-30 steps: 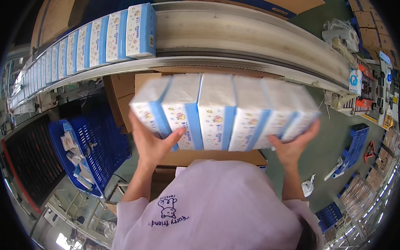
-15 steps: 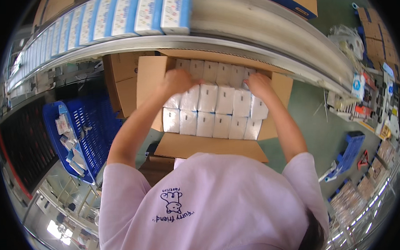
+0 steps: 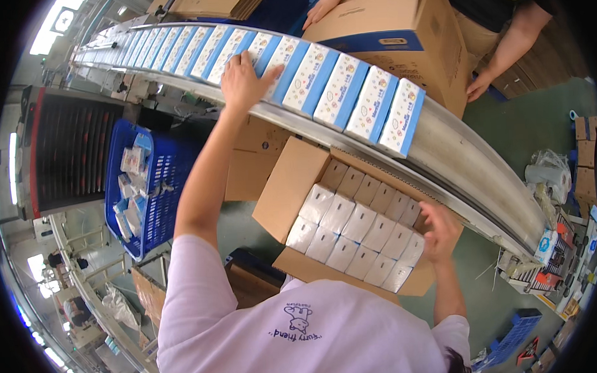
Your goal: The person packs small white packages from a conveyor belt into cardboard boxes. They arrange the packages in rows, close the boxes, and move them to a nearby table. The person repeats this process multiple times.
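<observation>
My left hand (image 3: 244, 83) is over the row of white-and-blue tissue packs (image 3: 300, 78) on the conveyor, its thumb and fingers spread across the tops of neighbouring packs. I cannot tell how firmly it touches them. Below the conveyor stands an open cardboard carton (image 3: 291, 177), flaps folded outward, filled with rows of packs whose white ends (image 3: 359, 222) face up. The row nearest the conveyor sits lower than the others. At the carton's right side, my right hand (image 3: 438, 234) hovers by the flap with its fingers apart and nothing in them.
A curved conveyor (image 3: 471, 141) runs past the carton. Across it, another person's hands (image 3: 482, 85) are at a large carton (image 3: 398, 28). A blue basket (image 3: 159, 185) with loose packs stands at left, beside a dark ribbed panel (image 3: 73, 148). A blue plastic piece (image 3: 514, 337) lies lower right.
My left hand has left the packs in the carton and reached up-left to the conveyor. My right hand has lifted off the packs toward the right flap. The view has turned, showing another person.
</observation>
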A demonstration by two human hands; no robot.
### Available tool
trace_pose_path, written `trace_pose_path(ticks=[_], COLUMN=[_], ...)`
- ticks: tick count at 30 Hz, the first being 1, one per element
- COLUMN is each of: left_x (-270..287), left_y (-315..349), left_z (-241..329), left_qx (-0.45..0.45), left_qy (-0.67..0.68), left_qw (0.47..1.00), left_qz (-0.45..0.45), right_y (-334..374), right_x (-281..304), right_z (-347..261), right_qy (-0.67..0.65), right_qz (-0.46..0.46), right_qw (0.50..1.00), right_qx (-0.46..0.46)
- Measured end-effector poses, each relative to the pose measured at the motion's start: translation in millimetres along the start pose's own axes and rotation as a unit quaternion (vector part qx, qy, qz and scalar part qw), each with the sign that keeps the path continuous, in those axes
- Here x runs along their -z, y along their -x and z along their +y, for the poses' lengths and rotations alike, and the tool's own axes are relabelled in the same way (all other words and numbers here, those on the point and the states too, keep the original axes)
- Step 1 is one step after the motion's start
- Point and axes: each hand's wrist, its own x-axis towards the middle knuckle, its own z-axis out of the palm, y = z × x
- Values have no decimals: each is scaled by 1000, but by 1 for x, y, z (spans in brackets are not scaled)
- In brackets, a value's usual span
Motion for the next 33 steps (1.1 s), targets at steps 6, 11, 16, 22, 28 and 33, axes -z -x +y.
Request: trace_pose_path(ticks=[6,11,16,22,28,33], left_x=[0,-6,41,90,-8,26], left_y=[-30,20,44,181,206,190], left_z=[83,143,135,110,85,117], left_qx=[29,28,-50,11,82,-171], left_qy=[128,342,537,702,338,185], left_qw=[945,868,809,701,809,941], left_qz=[-299,-359,-234,-123,-474,-227], right_y=[-98,-92,-53,73,90,91], right_x=[28,32,61,34,-22,-12], right_z=[64,81,23,-40,13,-1], right_qy=[-169,55,-42,-14,134,152], right_qz=[68,138,311,385,39,135], right_qw=[917,942,935,916,910,948], right_qx=[-355,-301,-166,-110,-391,-245])
